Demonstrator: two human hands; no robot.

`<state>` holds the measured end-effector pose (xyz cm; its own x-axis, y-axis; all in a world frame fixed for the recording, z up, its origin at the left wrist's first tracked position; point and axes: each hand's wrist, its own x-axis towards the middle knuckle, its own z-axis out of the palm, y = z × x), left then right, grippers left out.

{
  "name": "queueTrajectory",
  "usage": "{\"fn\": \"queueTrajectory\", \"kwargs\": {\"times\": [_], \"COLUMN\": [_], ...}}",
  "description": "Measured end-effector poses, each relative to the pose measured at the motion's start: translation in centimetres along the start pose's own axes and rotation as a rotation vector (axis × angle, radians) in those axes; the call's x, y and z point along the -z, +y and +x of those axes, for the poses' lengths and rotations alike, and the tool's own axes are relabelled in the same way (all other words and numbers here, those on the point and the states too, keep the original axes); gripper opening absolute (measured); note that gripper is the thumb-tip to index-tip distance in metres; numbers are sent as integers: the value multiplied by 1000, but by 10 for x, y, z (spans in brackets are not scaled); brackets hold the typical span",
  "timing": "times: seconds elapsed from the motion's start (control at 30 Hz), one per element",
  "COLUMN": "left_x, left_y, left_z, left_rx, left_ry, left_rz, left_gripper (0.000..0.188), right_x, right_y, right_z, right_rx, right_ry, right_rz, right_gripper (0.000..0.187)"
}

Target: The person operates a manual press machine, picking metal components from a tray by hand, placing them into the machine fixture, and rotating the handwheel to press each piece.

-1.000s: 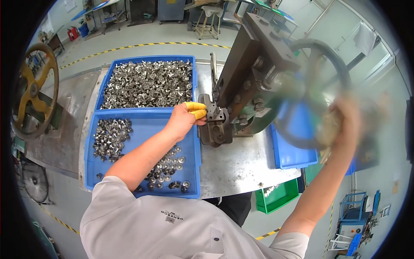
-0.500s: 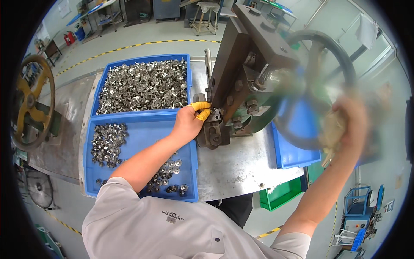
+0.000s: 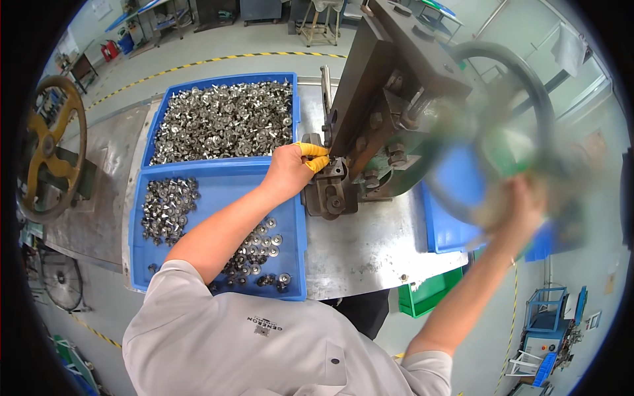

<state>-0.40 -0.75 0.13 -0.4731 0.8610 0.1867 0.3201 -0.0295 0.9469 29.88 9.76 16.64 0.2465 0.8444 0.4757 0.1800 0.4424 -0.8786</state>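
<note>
Yellow coverings wrap the thumb and forefinger of my left hand (image 3: pixel 288 173). These fingers are pinched together at the small metal fixture (image 3: pixel 335 170) under the ram of a hand press (image 3: pixel 370 125). Whatever lies between the fingertips is too small and hidden to name. My right hand (image 3: pixel 523 208), smeared by motion, is closed on the lower right of the press's large handwheel (image 3: pixel 535 86). The wheel's spokes and lower rim are blurred too.
Left of the press, a blue tray (image 3: pixel 296 99) is heaped with small metal disc parts. A nearer blue tray (image 3: pixel 228 173) holds looser groups of them. Another blue bin (image 3: pixel 456 244) is under the handwheel, and a green bin (image 3: pixel 429 297) is below the table edge. A yellow-spoked wheel (image 3: pixel 47 150) stands far left.
My right hand has swung down and slightly left with the turning handwheel. My left hand stays at the fixture, its fingers slightly shifted. The whole view has moved a little.
</note>
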Motion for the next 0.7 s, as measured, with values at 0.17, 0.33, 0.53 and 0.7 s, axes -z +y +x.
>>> {"fn": "queueTrajectory", "kwargs": {"times": [0.17, 0.33, 0.53, 0.7], "left_x": [6, 60, 89, 73], "left_y": [14, -5, -25, -10], "left_z": [3, 3, -67, -66], "left_rx": [83, 122, 18, 162], "left_ry": [-106, 233, -355, -333], "left_rz": [84, 223, 673, 788], "left_gripper": [16, 27, 28, 26], "right_x": [15, 14, 5, -2], "right_y": [92, 16, -29, -49], "right_z": [-30, 4, 28, 38], "right_rx": [72, -58, -54, -93], "right_ry": [-128, -195, -285, -345], "right_rz": [379, 136, 40, 9], "right_gripper": [27, 36, 41, 41]}}
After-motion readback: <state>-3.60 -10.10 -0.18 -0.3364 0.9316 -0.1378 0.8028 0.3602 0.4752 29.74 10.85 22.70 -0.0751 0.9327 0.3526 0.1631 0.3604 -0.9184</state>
